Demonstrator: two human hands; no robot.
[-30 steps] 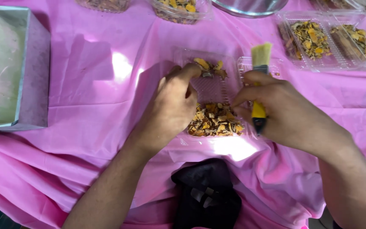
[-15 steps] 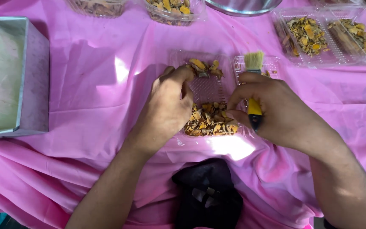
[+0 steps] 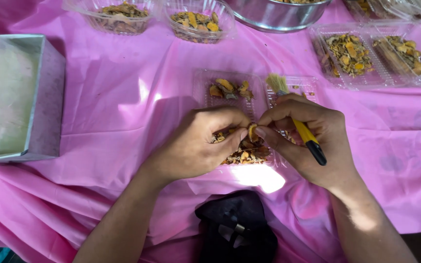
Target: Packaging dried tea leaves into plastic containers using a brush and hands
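A clear plastic clamshell tray lies open on the pink cloth, with orange-brown dried pieces at its far end and a larger heap near me. My left hand and my right hand meet over the near heap and pinch one dried piece between their fingertips. My right hand also holds a yellow-handled brush with a black end, its pale bristles pointing away from me.
A grey box stands at the left. Two clear tubs of dried pieces, a metal bowl and another open clamshell tray line the far side. A black object lies at the near edge.
My left hand came back from the tray's far end to the near heap. Both hands closed in and took one dried piece between their fingertips. The brush tilted to the left.
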